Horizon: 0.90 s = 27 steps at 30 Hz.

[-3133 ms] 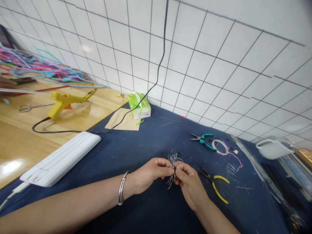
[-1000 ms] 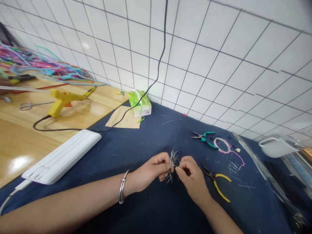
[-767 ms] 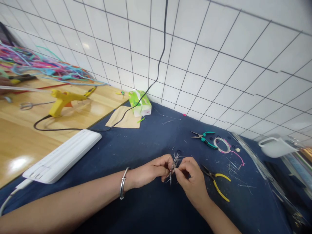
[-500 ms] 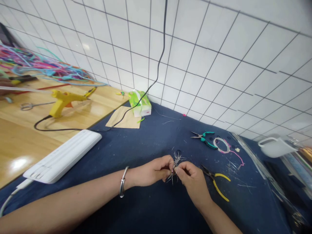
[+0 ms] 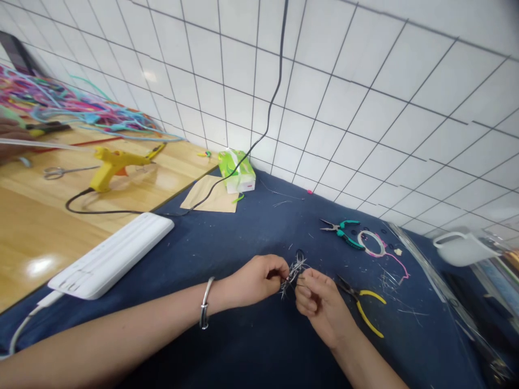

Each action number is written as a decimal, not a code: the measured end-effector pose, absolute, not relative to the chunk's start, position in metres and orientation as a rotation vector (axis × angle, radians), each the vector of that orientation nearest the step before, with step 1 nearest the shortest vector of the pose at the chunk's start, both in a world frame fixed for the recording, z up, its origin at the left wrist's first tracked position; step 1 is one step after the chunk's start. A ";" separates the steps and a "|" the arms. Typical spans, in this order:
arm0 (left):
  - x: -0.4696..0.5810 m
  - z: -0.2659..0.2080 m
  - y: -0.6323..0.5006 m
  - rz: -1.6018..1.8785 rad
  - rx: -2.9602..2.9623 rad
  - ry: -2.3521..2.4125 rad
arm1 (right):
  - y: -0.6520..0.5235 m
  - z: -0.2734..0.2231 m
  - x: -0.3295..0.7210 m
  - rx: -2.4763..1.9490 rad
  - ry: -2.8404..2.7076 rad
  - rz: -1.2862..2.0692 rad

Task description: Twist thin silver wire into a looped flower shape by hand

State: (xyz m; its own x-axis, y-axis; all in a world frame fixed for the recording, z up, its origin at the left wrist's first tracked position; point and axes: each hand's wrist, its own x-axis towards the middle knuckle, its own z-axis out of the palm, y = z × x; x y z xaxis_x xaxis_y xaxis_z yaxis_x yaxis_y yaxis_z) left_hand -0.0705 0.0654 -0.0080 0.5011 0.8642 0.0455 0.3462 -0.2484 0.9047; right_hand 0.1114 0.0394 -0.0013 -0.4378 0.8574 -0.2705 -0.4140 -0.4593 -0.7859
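Note:
My left hand (image 5: 257, 278), with a silver bangle on its wrist, pinches a spiky cluster of thin silvery wires (image 5: 297, 268) between thumb and fingers. At the right side of that cluster, my right hand (image 5: 320, 300) is closed with its fingertips together, seemingly on one of the wire ends; its grip is partly hidden. Yellow-handled pliers (image 5: 371, 294) lie just right of my right hand. Farther back are teal-handled long-nose pliers (image 5: 344, 227), beside a ring-shaped coil (image 5: 371, 244) with a pink strand. Wire offcuts (image 5: 390, 280) are scattered near them.
A white power strip (image 5: 111, 256) lies at left. On the wooden table are a yellow glue gun (image 5: 111, 167), scissors (image 5: 60, 172) and tangled coloured strands (image 5: 93, 111); another person's hand (image 5: 12, 132) is there. A tissue pack (image 5: 238, 172) stands by the tiled wall. A black cable (image 5: 268, 113) hangs down.
My right hand has drawn slightly away from my left, and its fingers have curled more. The wire cluster now shows more openly between the hands. The whole view has shifted a little.

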 end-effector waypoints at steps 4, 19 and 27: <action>-0.075 -0.007 0.072 0.631 1.884 0.918 | 0.041 -0.004 0.115 -0.936 -0.967 1.998; -0.083 0.012 0.072 0.536 2.168 0.652 | 0.042 0.001 0.111 -1.328 -1.889 1.399; -0.092 -0.005 0.086 0.699 1.033 0.662 | 0.050 -0.001 0.121 -1.329 -1.733 1.455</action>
State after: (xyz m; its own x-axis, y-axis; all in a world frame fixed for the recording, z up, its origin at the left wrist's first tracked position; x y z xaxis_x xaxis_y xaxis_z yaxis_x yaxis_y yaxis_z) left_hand -0.0919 0.0859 -0.0052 0.6087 0.7774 -0.1582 -0.1995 0.3430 0.9179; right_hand 0.1213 0.0500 -0.0010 -0.3900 0.8992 -0.1984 0.3512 -0.0539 -0.9348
